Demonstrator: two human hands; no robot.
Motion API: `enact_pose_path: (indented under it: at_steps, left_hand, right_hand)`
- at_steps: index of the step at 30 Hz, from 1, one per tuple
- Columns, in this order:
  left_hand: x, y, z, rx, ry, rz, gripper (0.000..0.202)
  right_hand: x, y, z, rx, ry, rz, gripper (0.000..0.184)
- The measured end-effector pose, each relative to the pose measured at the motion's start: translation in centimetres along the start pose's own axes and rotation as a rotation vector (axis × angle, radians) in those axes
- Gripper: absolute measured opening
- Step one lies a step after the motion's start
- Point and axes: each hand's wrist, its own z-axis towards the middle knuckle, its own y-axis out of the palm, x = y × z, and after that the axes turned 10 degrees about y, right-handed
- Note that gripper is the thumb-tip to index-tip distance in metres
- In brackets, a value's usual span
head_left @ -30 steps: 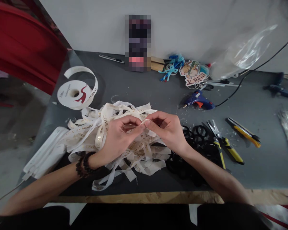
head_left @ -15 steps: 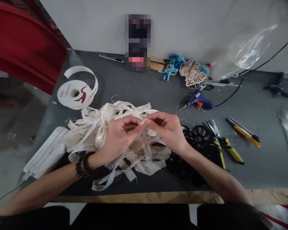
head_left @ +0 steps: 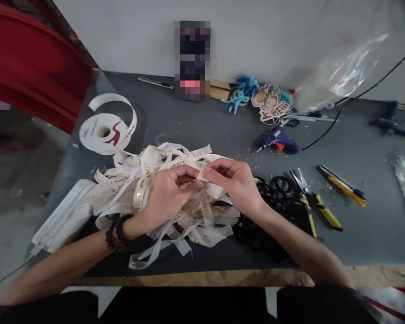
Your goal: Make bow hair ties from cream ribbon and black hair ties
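A loose pile of cream ribbon strips with gold lettering [head_left: 128, 189] lies on the dark grey table [head_left: 195, 130]. Over the pile, my left hand [head_left: 167, 195] and my right hand [head_left: 236, 182] meet fingertip to fingertip. Both pinch the same short piece of cream ribbon [head_left: 205, 177] between thumb and fingers. A beaded bracelet sits on my left wrist [head_left: 118, 231].
A ribbon spool [head_left: 104, 132] stands at the back left. Black rings [head_left: 280, 186], yellow-handled scissors [head_left: 312, 202], a yellow cutter [head_left: 342, 184] and a blue glue gun [head_left: 278, 140] with its cable lie to the right. Blue bows, stickers and a plastic bag sit by the wall.
My fingers have shifted slightly on the ribbon piece; the hands stay in the same place over the pile.
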Motion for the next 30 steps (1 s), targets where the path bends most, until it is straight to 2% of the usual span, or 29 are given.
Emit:
enact_pose_path:
  at_steps: [7,15,21,24,27,30]
  left_hand:
    - [0.4,0.2,0.2,0.052,-0.14,-0.02,0.025]
    - [0.4,0.0,0.0,0.013,0.015,0.185,0.015]
    - [0.2,0.3,-0.1,0.015,-0.016,0.008,0.022]
    - [-0.4,0.4,-0.2,0.09,-0.018,-0.082,0.018]
    - [-1.0,0.5,-0.2,0.205,0.04,-0.134,0.012]
    - [-1.0,0.5,-0.1,0.235,0.068,-0.146,0.012]
  right_hand:
    - [0.4,-0.2,0.3,0.064,-0.02,0.065,0.021]
    - [0.8,0.0,0.4,0.044,-0.029,0.086,0.019]
    - [0.5,-0.4,0.4,0.054,-0.086,-0.019,0.024]
    - [0.1,-0.4,0.2,0.029,-0.11,-0.064,0.029]
    - [-0.3,-0.3,0.1,0.015,-0.124,-0.105,0.038]
    - [-0.2,-0.2,0.1,0.036,-0.138,-0.165,0.037]
